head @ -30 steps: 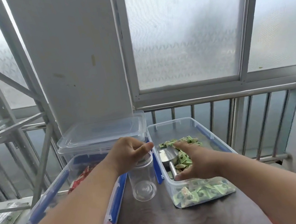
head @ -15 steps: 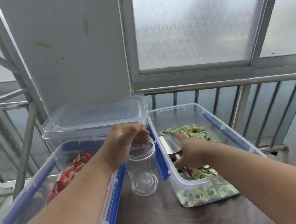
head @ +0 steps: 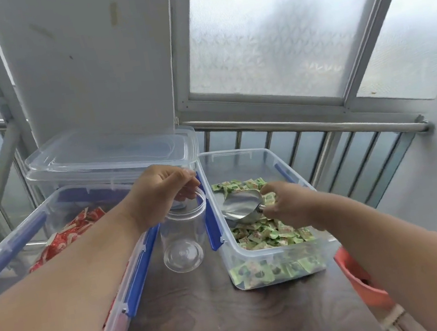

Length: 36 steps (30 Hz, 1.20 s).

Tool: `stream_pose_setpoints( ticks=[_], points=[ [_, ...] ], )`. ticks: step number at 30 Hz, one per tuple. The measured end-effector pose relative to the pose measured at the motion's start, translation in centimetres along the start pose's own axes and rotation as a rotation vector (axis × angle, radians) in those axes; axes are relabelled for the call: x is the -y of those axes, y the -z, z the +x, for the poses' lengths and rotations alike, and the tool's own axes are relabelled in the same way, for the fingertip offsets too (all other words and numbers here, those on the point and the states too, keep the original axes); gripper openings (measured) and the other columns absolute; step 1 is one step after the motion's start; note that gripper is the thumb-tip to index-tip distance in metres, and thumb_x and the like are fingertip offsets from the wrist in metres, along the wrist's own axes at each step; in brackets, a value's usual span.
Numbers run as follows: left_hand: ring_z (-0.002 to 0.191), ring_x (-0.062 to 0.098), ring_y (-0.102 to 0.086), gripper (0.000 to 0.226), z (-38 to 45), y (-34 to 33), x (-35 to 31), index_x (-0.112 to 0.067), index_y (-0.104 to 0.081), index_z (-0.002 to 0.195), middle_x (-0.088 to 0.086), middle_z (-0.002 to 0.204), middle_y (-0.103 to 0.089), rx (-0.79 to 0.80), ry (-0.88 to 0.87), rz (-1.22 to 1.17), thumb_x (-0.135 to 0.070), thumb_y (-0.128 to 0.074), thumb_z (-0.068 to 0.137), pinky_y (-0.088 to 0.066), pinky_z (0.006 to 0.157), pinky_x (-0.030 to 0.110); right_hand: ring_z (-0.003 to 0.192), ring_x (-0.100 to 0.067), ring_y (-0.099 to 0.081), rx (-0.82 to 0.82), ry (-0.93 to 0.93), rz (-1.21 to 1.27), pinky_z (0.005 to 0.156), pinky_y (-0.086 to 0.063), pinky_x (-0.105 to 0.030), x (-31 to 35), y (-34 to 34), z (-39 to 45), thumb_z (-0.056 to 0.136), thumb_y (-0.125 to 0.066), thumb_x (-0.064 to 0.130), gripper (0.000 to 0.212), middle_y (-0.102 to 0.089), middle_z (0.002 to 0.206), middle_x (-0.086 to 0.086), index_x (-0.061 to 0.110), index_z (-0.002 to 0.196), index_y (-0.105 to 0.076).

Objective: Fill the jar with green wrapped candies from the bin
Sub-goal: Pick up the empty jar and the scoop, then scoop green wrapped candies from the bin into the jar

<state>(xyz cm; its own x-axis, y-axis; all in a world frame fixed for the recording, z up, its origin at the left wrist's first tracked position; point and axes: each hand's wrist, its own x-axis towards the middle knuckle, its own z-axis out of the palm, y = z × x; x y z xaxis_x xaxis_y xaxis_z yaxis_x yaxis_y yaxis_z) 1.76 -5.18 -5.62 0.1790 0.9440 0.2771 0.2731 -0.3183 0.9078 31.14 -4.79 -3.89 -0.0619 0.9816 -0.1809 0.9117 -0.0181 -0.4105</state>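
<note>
An empty clear plastic jar (head: 182, 239) stands upright on the dark wooden table between two bins. My left hand (head: 159, 194) grips the jar's rim from above. Right of it, a clear bin (head: 254, 257) with blue clips holds many green wrapped candies (head: 274, 235). My right hand (head: 289, 205) is inside this bin, closed on the handle of a metal scoop (head: 242, 206). The scoop's bowl looks empty and is lifted slightly above the candies, with its mouth pointing towards the jar.
A clear bin with red wrapped candies (head: 66, 241) lies on the left under my left arm. A lidded clear bin (head: 110, 156) stands behind it. An orange object (head: 358, 280) sits at the table's right edge. A metal railing (head: 319, 123) and windows are behind.
My right hand has raised the scoop out of the green candies and turned it towards the jar. The camera view has tilted down. My left hand stays on the jar's rim.
</note>
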Motion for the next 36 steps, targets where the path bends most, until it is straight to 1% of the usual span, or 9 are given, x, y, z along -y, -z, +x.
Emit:
stream_pose_setpoints(
  ticks=[3,6,11,16,19,24,28,33,36],
  points=[
    [0.094,0.021,-0.081,0.053,0.0,-0.2,0.2,-0.007,-0.087,0.1,0.009,0.094,-0.086,-0.062,-0.019,-0.016,-0.051,-0.058,0.092,-0.065,0.085,0.022,0.071,-0.023,-0.07,-0.025,0.018,-0.039,0.061,-0.057,-0.037,-0.8,1.6,-1.6,0.094,-0.066,0.037,0.049,-0.069,0.09,0.001,0.032,0.142,-0.054],
    [0.096,0.02,-0.081,0.048,-0.2,-0.4,0.0,-0.005,-0.087,0.103,0.008,0.096,-0.087,-0.037,-0.014,-0.044,-0.044,-0.058,0.101,-0.062,0.082,0.014,0.058,-0.013,-0.062,-0.023,0.016,-0.05,0.051,-0.049,-0.028,-1.4,2.7,-3.4,0.095,-0.067,0.034,0.046,-0.066,0.082,0.005,0.029,0.139,-0.059],
    [0.1,0.01,-0.08,0.07,-0.6,0.0,-0.5,-0.016,-0.087,0.113,-0.004,0.105,-0.087,0.08,0.023,0.006,-0.069,-0.057,0.078,-0.057,0.093,0.028,0.056,-0.018,-0.053,-0.025,-0.064,-0.025,0.048,-0.044,-0.029,-2.2,4.0,-5.8,0.095,-0.063,0.03,0.04,-0.071,0.081,-0.006,0.019,0.133,-0.065],
    [0.105,-0.015,-0.072,0.057,-1.5,-0.1,-1.3,-0.032,-0.078,0.133,-0.015,0.121,-0.08,0.206,0.009,0.168,-0.061,-0.088,0.085,-0.056,0.085,0.014,0.048,-0.021,-0.045,-0.036,-0.129,-0.014,0.043,-0.036,-0.022,-2.7,5.1,-7.2,0.091,-0.063,0.027,0.029,-0.06,0.063,-0.007,0.008,0.112,-0.072],
    [0.106,-0.012,-0.073,0.063,-1.6,-0.1,-1.3,-0.032,-0.072,0.139,-0.012,0.123,-0.077,0.21,0.001,0.223,-0.05,-0.088,0.081,-0.06,0.081,0.011,0.047,-0.022,-0.045,-0.018,-0.158,-0.056,0.045,-0.037,-0.023,-2.4,5.2,-7.6,0.088,-0.059,0.023,0.022,-0.058,0.059,-0.007,0.006,0.095,-0.072],
    [0.115,0.0,-0.074,0.053,-1.6,0.0,-1.2,-0.034,-0.076,0.131,-0.015,0.119,-0.078,0.186,-0.012,0.248,-0.034,-0.097,0.083,-0.06,0.099,0.023,0.043,-0.023,-0.048,-0.017,-0.182,-0.144,0.044,-0.042,-0.025,-1.5,4.3,-7.0,0.086,-0.057,0.026,0.025,-0.059,0.057,-0.007,0.002,0.089,-0.067],
    [0.12,0.006,-0.073,0.057,-1.4,0.0,-1.2,-0.034,-0.074,0.132,-0.011,0.124,-0.077,0.196,0.0,0.25,-0.038,-0.099,0.081,-0.061,0.106,0.032,0.044,-0.021,-0.043,0.023,-0.202,-0.116,0.043,-0.036,-0.023,-1.0,3.4,-5.6,0.091,-0.054,0.019,0.019,-0.056,0.063,-0.011,0.003,0.085,-0.061],
    [0.122,0.019,-0.071,0.071,-1.4,0.1,-2.1,-0.038,-0.057,0.14,-0.005,0.136,-0.064,0.356,0.102,0.139,-0.023,-0.098,0.084,-0.064,0.095,0.033,0.054,-0.025,-0.048,0.055,-0.212,-0.059,0.051,-0.039,-0.03,0.0,2.7,-3.5,0.085,-0.056,0.021,0.018,-0.057,0.064,-0.013,0.005,0.084,-0.063],
    [0.137,0.011,-0.063,0.089,-1.1,0.2,-1.8,-0.038,-0.051,0.145,-0.01,0.147,-0.058,0.418,0.087,0.106,-0.029,-0.101,0.072,-0.055,0.115,0.032,0.059,-0.025,-0.046,0.077,-0.189,-0.017,0.052,-0.037,-0.031,1.1,2.3,-2.2,0.082,-0.059,0.035,0.03,-0.052,0.065,-0.013,0.006,0.079,-0.057]
  ],
)
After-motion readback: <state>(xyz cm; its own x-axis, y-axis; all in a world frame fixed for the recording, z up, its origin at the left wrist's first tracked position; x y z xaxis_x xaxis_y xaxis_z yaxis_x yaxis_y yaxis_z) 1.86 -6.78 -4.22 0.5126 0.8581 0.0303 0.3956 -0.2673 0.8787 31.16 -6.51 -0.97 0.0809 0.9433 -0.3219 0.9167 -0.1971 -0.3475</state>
